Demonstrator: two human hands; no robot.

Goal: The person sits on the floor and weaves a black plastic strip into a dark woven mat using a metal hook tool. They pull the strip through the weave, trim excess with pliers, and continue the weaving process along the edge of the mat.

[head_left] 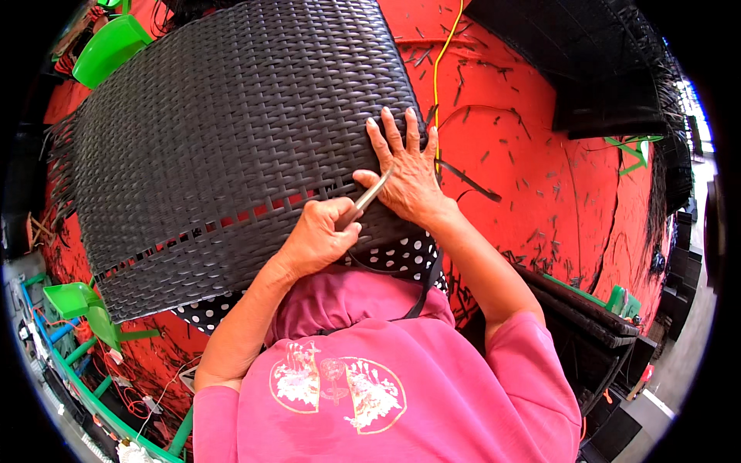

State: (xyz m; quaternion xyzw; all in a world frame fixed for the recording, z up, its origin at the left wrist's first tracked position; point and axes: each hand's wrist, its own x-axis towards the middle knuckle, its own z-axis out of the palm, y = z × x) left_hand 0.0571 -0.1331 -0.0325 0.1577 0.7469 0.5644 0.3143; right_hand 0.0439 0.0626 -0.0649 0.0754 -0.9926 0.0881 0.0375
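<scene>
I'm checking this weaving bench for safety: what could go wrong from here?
1. The left hand grips a thin metal tool whose tip lies right at the right hand, pressed flat on the black woven wicker panel; a slip could jab the thumb.
2. The grip is close to the panel's open gap row, so a stray push could distort strands.
</scene>
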